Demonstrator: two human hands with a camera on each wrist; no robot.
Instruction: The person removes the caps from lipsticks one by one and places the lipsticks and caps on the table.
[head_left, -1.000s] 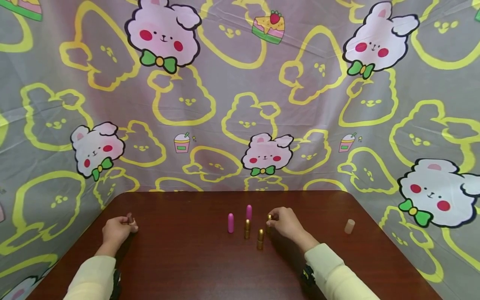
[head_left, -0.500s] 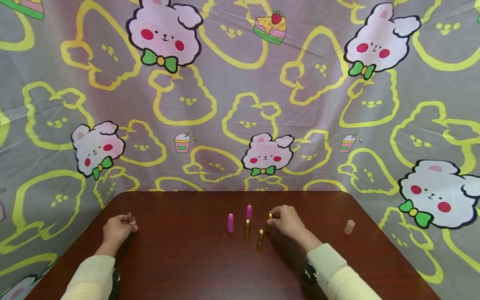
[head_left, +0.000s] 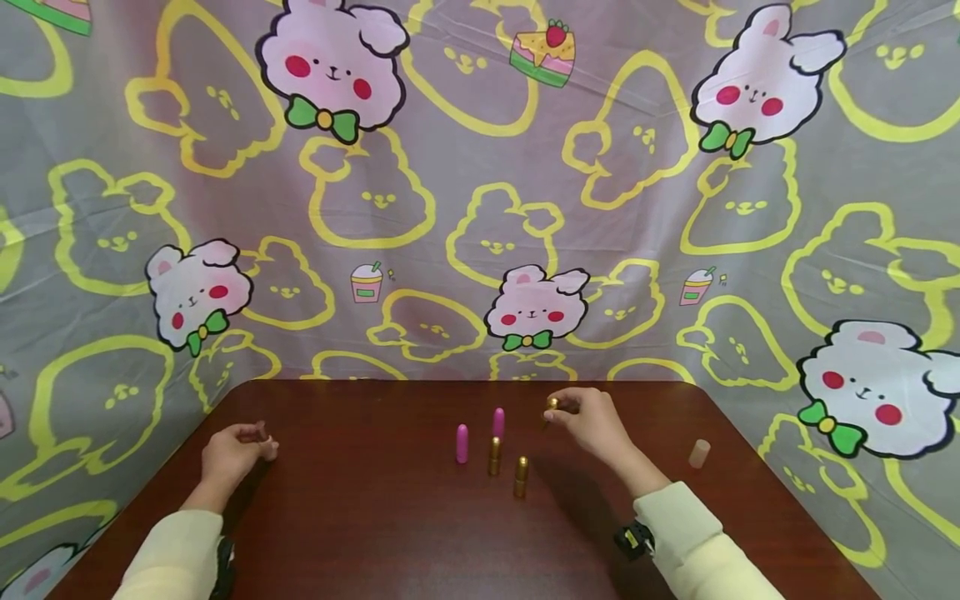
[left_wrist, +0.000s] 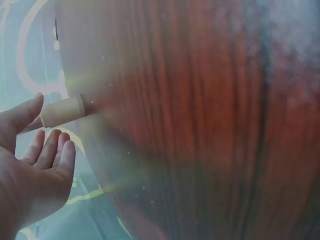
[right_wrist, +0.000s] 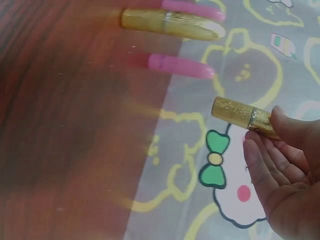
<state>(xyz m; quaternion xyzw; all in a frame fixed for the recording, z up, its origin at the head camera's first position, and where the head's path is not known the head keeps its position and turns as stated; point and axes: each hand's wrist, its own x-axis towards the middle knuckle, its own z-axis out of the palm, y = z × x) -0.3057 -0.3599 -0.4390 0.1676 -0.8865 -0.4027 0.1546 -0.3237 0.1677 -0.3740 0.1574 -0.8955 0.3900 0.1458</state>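
Where the right hand [head_left: 596,421] pinches, a gold tube [right_wrist: 234,112] juts downward.

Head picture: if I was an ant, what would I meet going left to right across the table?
Left hand holding a beige cylindrical tube, leftmost pink bullet-shaped tube, nearest shiny gold bullet-shaped tube, right hand pinching another shiny gold tube, small beige cylinder.

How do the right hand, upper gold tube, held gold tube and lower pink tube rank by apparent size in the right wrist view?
1. Right hand
2. Upper gold tube
3. Held gold tube and lower pink tube: too alike to rank; the hand partly hides the former.
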